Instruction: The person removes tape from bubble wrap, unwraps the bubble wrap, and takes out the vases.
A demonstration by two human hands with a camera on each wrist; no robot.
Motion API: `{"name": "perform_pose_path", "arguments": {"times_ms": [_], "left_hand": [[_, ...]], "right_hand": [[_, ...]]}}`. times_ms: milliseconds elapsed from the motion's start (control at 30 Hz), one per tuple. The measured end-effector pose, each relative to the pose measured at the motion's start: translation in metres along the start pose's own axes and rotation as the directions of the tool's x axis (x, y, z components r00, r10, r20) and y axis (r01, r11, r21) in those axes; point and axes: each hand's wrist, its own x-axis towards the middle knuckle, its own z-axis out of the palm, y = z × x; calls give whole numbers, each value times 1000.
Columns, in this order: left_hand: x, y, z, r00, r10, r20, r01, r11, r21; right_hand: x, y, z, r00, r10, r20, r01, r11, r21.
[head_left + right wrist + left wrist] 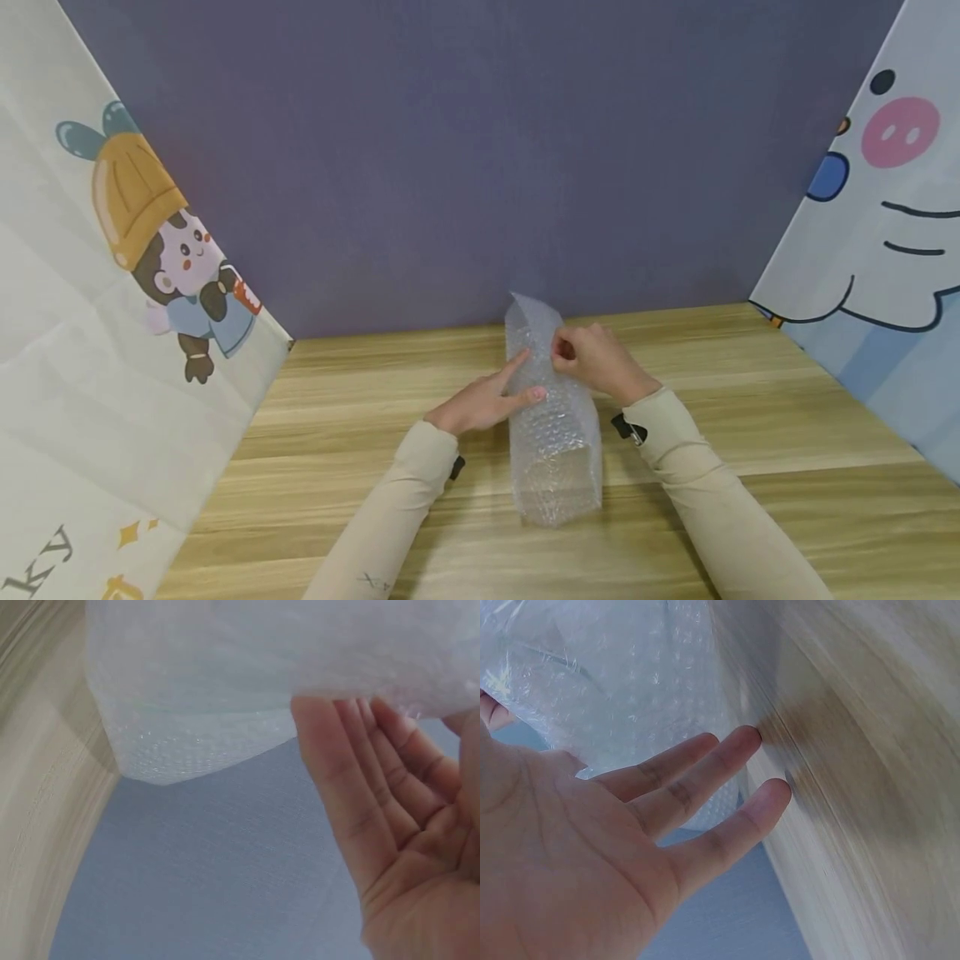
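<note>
A long, clear piece of bubble wrap [553, 477], folded over itself, lies in the middle of the wooden table in the head view. From its left side my left hand [483, 403] rests on it, index finger and thumb stretched across the surface. The other left fingers extend beside the wrap, near the tabletop, in the left wrist view. My right hand [597, 360] pinches the wrap's right edge toward the far end, fingers curled. In the right wrist view, the wrap [195, 667] hides those fingertips. Whether anything lies inside the wrap I cannot tell.
The wood-grain table [337, 467] runs back to a dark blue-grey panel [450, 167]. Printed sheets with cartoon figures stand at the left [60, 292] and right [907, 242]. Dark wrist straps show at both sleeves.
</note>
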Motion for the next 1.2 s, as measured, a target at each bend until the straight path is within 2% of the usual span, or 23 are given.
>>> {"name": "perform_pose_path", "arguments": {"times_ms": [367, 700, 1200], "left_hand": [[-1, 3, -1, 1000, 5, -5, -5, 1000, 19], [-1, 2, -3, 1000, 13, -18, -12, 999, 43], [-2, 1, -3, 999, 27, -23, -26, 999, 42]], "right_hand": [[-1, -1, -2, 1000, 20, -3, -20, 1000, 11], [0, 5, -7, 1000, 17, 10, -18, 996, 93], [-2, 12, -15, 999, 22, 44, -29, 987, 159]]}}
